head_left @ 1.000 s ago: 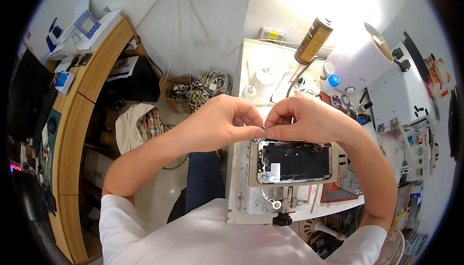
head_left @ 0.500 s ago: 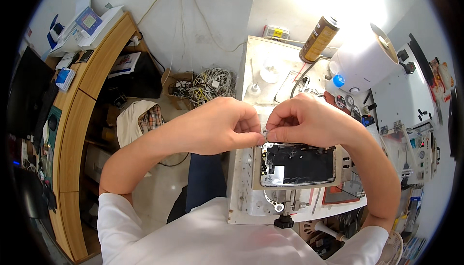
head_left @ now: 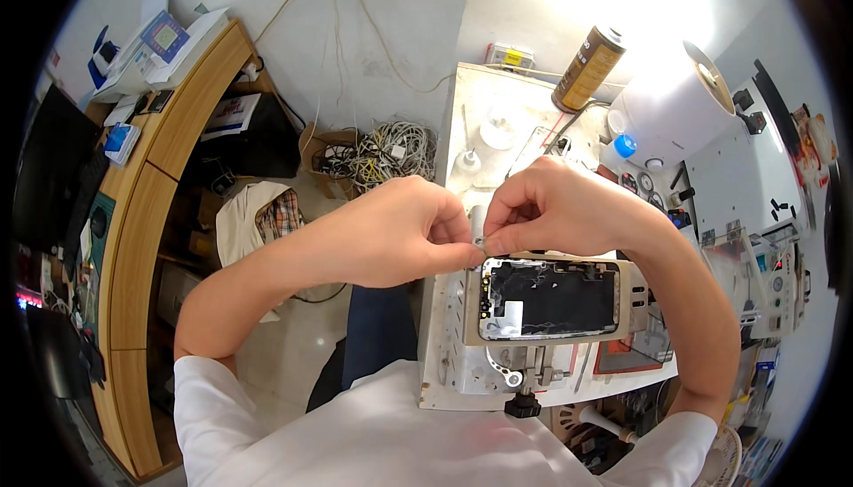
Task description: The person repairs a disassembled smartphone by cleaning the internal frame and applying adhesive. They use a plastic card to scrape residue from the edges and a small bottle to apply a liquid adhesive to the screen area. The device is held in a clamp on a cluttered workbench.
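Observation:
An opened phone (head_left: 569, 300), with a black inner face and a silvery patch, lies flat in a metal clamp holder (head_left: 636, 309) at the table's near side. At the phone's far left corner, my left hand (head_left: 418, 231) and my right hand (head_left: 569, 207) meet with thumbs and fingers pinched. Something tiny and pale sits between the fingertips, too small to name. The left fingertips are right beside the corner. Just past the phone's far edge, the right hand arches with its fingers curled. A black knob (head_left: 522, 405) juts from the holder's near side.
Beyond my hands stand a small white bottle (head_left: 467, 162), a white cup (head_left: 498, 131), a brown spray can (head_left: 588, 69) and a large white cylinder (head_left: 671, 105). A red-framed mat (head_left: 613, 358) lies near right. Left are tangled cables (head_left: 391, 154) and a wooden desk (head_left: 133, 265).
My right hand has shifted slightly left and away from me, its fingertips still close to the left hand's. The left hand has barely moved. The phone remains in the holder.

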`<state>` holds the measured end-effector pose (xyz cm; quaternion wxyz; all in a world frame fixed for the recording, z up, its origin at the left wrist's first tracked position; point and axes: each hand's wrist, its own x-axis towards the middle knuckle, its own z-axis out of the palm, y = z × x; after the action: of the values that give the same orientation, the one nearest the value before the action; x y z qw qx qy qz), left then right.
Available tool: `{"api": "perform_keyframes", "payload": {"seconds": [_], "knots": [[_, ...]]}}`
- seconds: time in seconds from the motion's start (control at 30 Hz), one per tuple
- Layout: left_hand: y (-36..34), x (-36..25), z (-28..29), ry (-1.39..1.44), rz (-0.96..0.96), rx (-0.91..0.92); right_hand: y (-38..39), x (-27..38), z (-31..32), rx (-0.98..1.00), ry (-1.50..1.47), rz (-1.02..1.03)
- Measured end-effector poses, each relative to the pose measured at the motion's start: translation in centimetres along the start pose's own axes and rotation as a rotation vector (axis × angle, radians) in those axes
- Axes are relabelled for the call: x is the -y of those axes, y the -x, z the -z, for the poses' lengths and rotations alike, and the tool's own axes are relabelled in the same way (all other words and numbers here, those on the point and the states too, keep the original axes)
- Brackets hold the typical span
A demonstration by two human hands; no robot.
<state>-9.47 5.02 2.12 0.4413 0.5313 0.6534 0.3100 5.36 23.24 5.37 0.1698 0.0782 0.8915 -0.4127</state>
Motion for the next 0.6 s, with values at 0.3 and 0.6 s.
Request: {"api": "perform_keyframes", "payload": {"seconds": [0.3, 0.6], "knots": [[-0.03, 0.11, -0.24, 0.080, 0.024, -0.003, 0.24, 0.16, 0.60, 0.063, -0.012, 0.010], [0.10, -0.26, -0.25, 0.032, 0.050, -0.007, 0.34, 0.14, 0.35, 0.032, -0.026, 0.011]]}}
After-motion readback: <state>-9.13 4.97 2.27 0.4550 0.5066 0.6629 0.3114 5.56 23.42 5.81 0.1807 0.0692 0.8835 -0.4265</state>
